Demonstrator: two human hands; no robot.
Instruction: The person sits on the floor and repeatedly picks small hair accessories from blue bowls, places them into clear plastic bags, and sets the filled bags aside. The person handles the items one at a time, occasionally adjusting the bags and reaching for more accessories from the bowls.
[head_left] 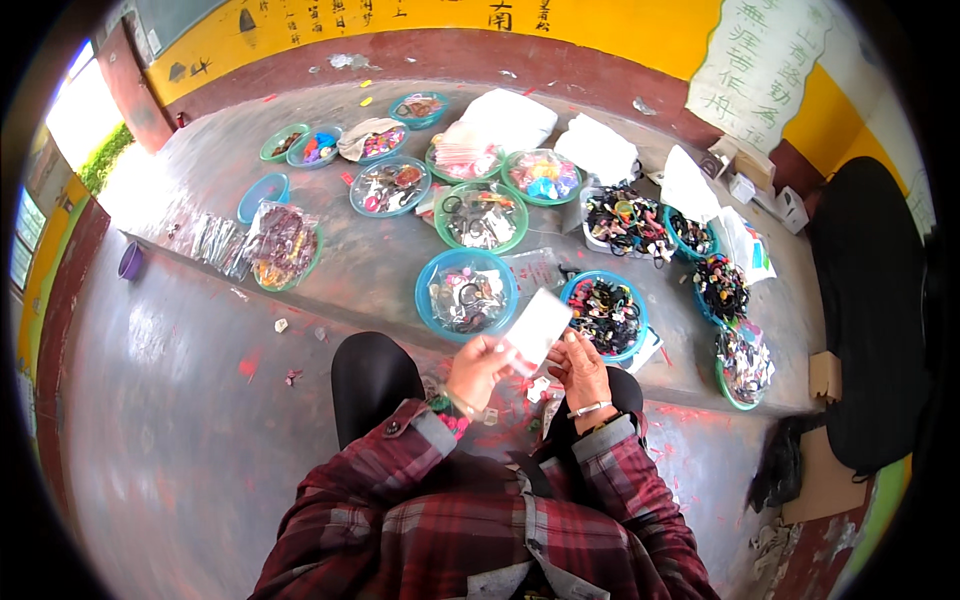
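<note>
Between thumb and fingers, my left hand (478,374) grips the lower end of a white card (540,324), which looks partly clear at that end and tilts up to the right. My right hand (582,375) is close to the card's right edge with its fingertips pressed together; whatever they pinch is too small to make out. Just beyond the right hand stands a blue basin (643,345) of dark hair ties (604,314). Beyond the left hand is another blue basin (424,305) with small clear packets (468,296).
A raised grey ledge (350,285) carries several more basins, including a green one (524,228) with packets and a white tub (590,238) of hair ties. White bags (598,150) lie behind. A purple bucket (131,262) sits far left; a long black case (866,310) leans at right.
</note>
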